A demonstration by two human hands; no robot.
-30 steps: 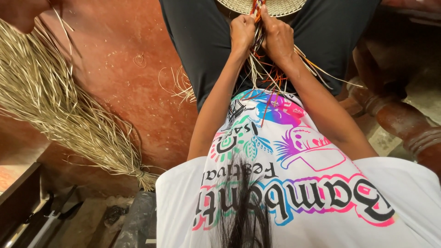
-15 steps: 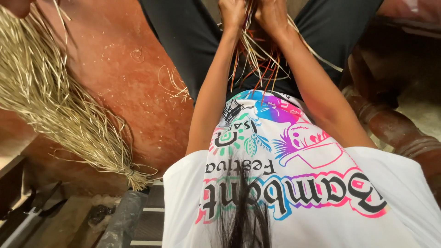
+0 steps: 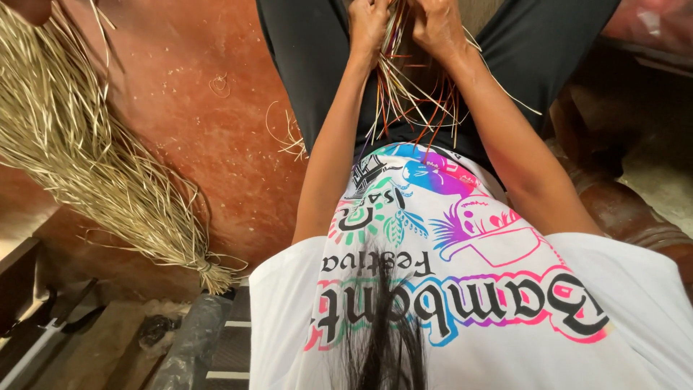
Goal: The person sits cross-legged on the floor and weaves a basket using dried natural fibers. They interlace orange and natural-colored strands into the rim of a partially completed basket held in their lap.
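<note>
A: Two hands at the top centre of the frame, left hand [image 3: 368, 25] and right hand [image 3: 437, 25], each have the fingers clenched on the bundle of thin coloured straw strips [image 3: 411, 94] hanging over the black trousers [image 3: 303, 65].

B: What changed?

A: Earlier a round woven piece showed above the hands; now it is out of frame. The hands sit higher, so the weaving seems to continue. The dry straw sheaf [image 3: 94, 173] at left looks nearer.
</note>
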